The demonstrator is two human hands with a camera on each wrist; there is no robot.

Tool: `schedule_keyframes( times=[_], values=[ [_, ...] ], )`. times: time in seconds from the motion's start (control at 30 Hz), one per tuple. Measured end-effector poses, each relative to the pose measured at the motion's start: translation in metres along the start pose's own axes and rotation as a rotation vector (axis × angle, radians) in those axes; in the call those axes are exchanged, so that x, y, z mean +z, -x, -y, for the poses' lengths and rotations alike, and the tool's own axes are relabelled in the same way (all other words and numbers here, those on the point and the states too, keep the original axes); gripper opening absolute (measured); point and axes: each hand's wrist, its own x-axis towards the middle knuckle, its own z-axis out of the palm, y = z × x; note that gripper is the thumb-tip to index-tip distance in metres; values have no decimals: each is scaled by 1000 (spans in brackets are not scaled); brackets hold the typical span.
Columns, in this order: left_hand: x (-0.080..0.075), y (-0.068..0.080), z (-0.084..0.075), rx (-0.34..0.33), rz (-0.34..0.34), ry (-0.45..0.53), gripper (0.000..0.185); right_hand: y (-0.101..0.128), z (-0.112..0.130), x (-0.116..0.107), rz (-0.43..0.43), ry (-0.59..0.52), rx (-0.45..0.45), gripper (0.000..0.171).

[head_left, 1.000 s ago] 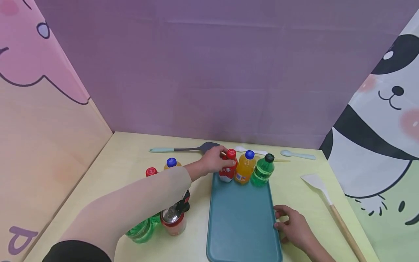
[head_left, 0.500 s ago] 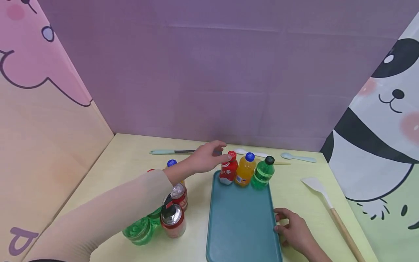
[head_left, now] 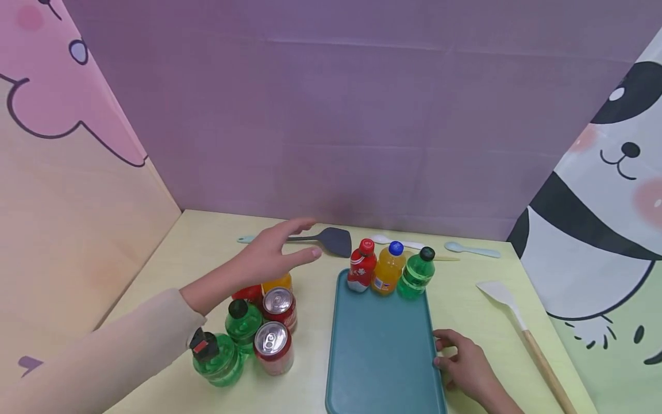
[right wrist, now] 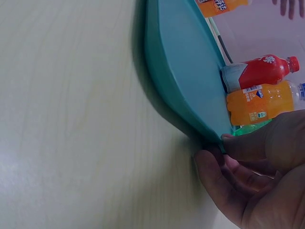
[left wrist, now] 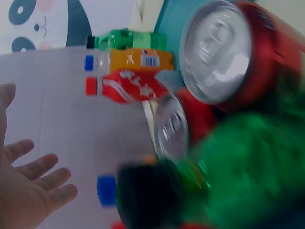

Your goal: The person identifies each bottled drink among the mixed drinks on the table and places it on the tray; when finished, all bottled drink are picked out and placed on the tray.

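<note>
My left hand (head_left: 264, 256), fingers spread and holding nothing, hovers over the group of drinks at the left. Beneath it stand two soda cans (head_left: 273, 349), two green bottles (head_left: 244, 326), an orange-drink bottle (head_left: 278, 284) and a partly hidden red bottle (head_left: 250, 293). With thumb and fingers, my right hand (head_left: 468, 362) pinches the right rim of the teal tray (head_left: 383, 356), as the right wrist view also shows. Along the tray's far end a red bottle (head_left: 361, 269), an orange-drink bottle (head_left: 388, 271) and a green bottle (head_left: 416, 275) stand upright in a row.
Behind the tray lie a dark turner (head_left: 335, 241), a white spoon (head_left: 398, 241) and a pale blue spoon (head_left: 472, 249). At the right is a white spatula with a wooden handle (head_left: 543, 359). Printed and purple cloth walls surround the table (head_left: 207, 230).
My left hand has let go of the red bottle at the tray's far end and moved left, its fingers spreading. The right hand stays at the tray's rim.
</note>
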Motion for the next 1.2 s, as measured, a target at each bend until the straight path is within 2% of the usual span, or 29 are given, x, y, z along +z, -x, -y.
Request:
schedule_keyframes(
  times=[0.17, 0.43, 0.67, 0.87, 1.2],
  values=[
    [-15, 23, 19, -68, -3, -40, 73, 1, 0, -1, 0, -9, -6, 51],
    [-28, 49, 58, -101, -12, -27, 72, 1, -2, -3, -7, -12, -16, 52],
    [-36, 65, 85, -146, 59, 62, 74, 0, -1, -1, -10, -6, -18, 52],
    [-33, 73, 98, -172, 128, 148, 72, 0, -1, -1, -9, -1, -13, 52],
    [-26, 73, 105, -183, 163, 210, 58, 1, 0, 1, -9, -6, 7, 51]
  ],
)
